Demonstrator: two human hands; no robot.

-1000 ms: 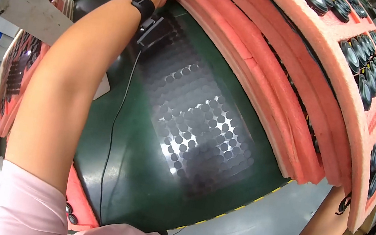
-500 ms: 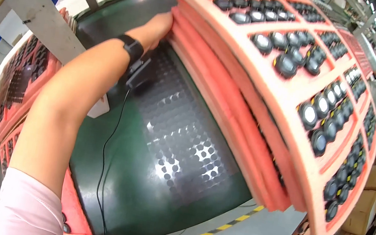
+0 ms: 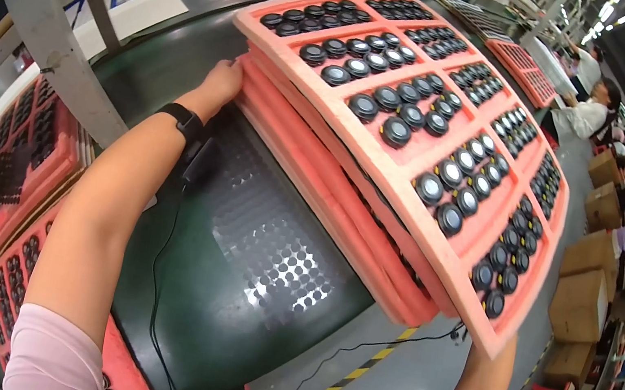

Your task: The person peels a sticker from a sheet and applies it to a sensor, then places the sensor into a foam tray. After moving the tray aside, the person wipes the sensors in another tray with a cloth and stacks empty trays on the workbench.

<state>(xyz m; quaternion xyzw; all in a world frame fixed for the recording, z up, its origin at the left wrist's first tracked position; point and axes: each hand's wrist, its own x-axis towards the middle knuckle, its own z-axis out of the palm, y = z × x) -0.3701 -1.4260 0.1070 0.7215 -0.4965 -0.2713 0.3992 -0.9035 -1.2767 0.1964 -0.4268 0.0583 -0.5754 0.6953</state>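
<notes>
I hold a stack of pink foam trays (image 3: 346, 192) over a dark green conveyor belt (image 3: 229, 297). The top tray (image 3: 489, 225) carries several round black parts with grey centres (image 3: 397, 131) in rows. My left hand (image 3: 220, 80), with a black wrist band, grips the stack's far left edge. My right hand (image 3: 489, 353) is mostly hidden under the stack's near right corner and supports it from below.
More pink trays of black parts (image 3: 19, 171) stand on a rack at my left behind a grey metal post (image 3: 64, 46). A black cable (image 3: 157, 285) runs along the belt. Cardboard boxes (image 3: 579, 306) and other people (image 3: 586, 117) are at the right; further trays (image 3: 517, 60) lie up the belt.
The stack has swung from steeply tilted to nearly level, so the top tray's parts now face me. My left hand stayed on its far edge.
</notes>
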